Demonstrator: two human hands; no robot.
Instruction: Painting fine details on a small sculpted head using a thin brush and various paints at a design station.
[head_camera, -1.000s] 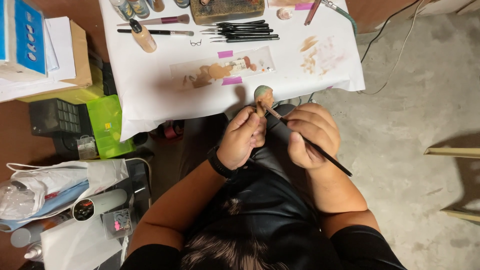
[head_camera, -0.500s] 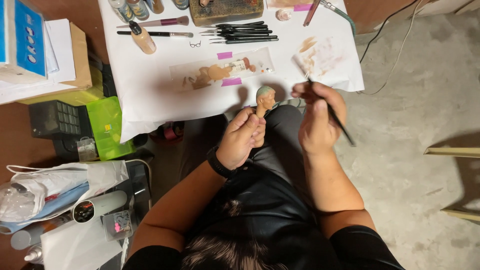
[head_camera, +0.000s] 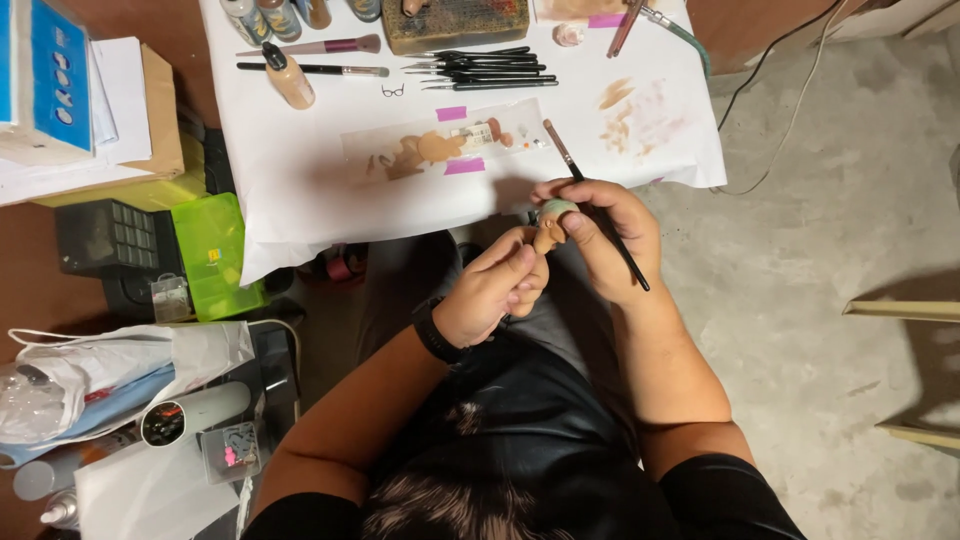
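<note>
My left hand (head_camera: 493, 290) pinches the lower end of a small tan figurine head with a pale green cap (head_camera: 551, 222), held upright above my lap. My right hand (head_camera: 598, 238) holds a thin dark paintbrush (head_camera: 594, 202) that slants up toward the table, and its thumb and fingers also touch the top of the figurine head. A black watch (head_camera: 436, 332) sits on my left wrist. Just beyond the hands lies a clear plastic strip with tan paint smears and pink tape (head_camera: 443, 149) on the white paper table cover (head_camera: 300, 190).
A row of black brushes (head_camera: 480, 72), a make-up brush (head_camera: 310, 47), a small bottle (head_camera: 288, 80) and paint jars (head_camera: 270, 15) lie farther back. Left are a green plastic box (head_camera: 212, 255), a black case (head_camera: 100, 240) and plastic bags (head_camera: 90, 375). Concrete floor (head_camera: 820, 250) to the right.
My right hand moved from beside the figurine up toward the table, then came back onto the figurine's top. The brush now points its tip up toward the table. My left hand barely moved.
</note>
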